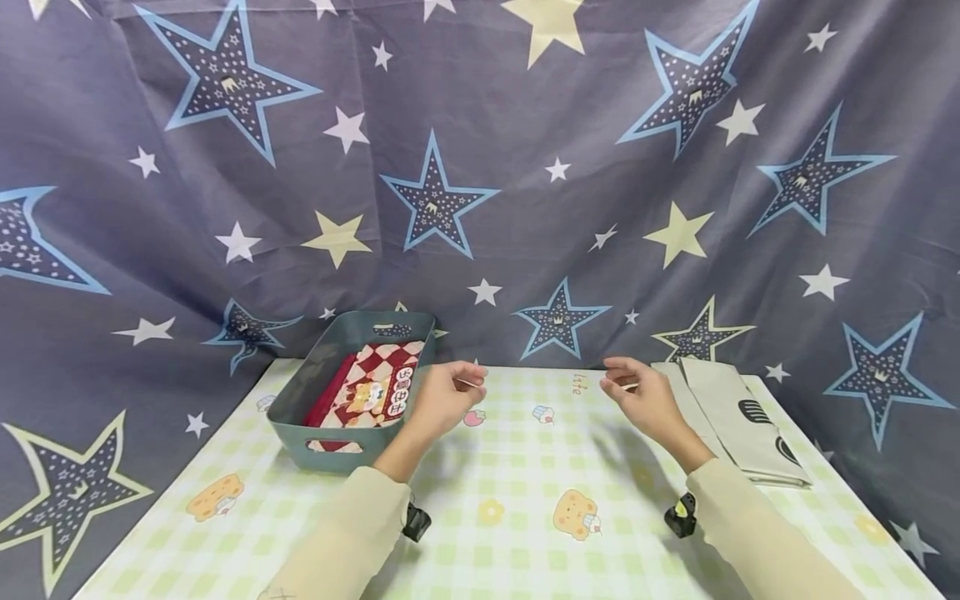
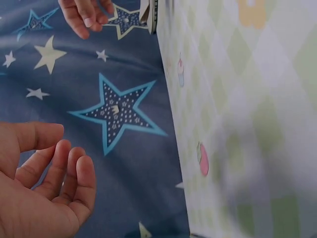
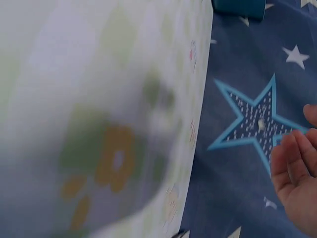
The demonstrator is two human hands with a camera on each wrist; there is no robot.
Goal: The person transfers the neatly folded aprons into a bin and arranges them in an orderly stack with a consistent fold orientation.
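My left hand (image 1: 446, 400) hovers over the table just right of a grey-green plastic basket (image 1: 288, 414), its fingers loosely bent and holding nothing. Inside the basket lies a folded red-and-cream checked cloth item (image 1: 367, 392) with a cartoon bear and lettering. Across from it, my right hand (image 1: 647, 402) is held in the air with relaxed fingers, also with nothing in them. Close by that hand, a folded off-white cloth (image 1: 738, 421) with black printed shapes lies at the table's right side. In the left wrist view, the left hand (image 2: 52, 183) shows thumb and fingers slightly curled.
A pale green checked tablecloth (image 1: 517, 492) with printed bears, flowers and cupcakes covers the table. Behind it hangs a dark grey-blue curtain (image 1: 480, 108) with stars, meeting the table's back edge. Dark wrist cameras (image 1: 416, 521) are strapped at both sleeves.
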